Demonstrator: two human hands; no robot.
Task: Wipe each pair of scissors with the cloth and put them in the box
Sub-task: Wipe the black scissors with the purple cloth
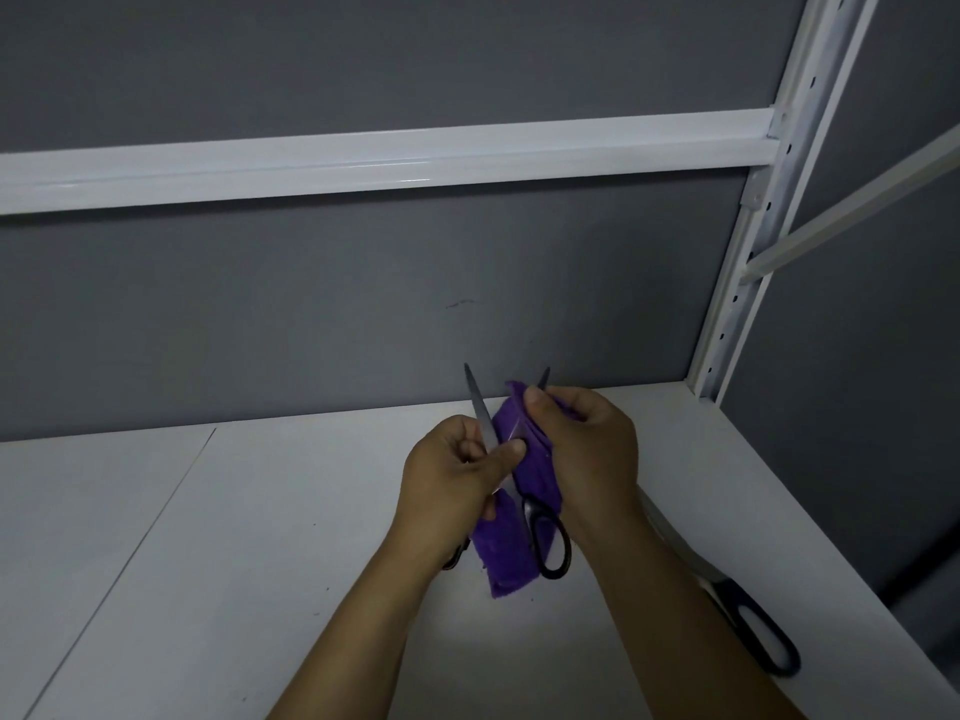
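A pair of black-handled scissors [548, 545] is held open above the white shelf, blades pointing up and away. My left hand [452, 485] pinches the left blade between thumb and fingers. My right hand [587, 444] grips the purple cloth [511, 553] wrapped round the right blade, whose tip pokes out above my fingers. The cloth hangs down between my hands over the handles. A second pair of scissors [748, 623] with black handles lies on the shelf at the right, partly hidden by my right forearm. No box is in view.
The white shelf board [208, 563] ends at a grey back wall. A white crossbeam [389, 158] runs overhead. A perforated white upright [743, 283] stands at the right back corner, and the shelf's right edge drops off beside the lying scissors.
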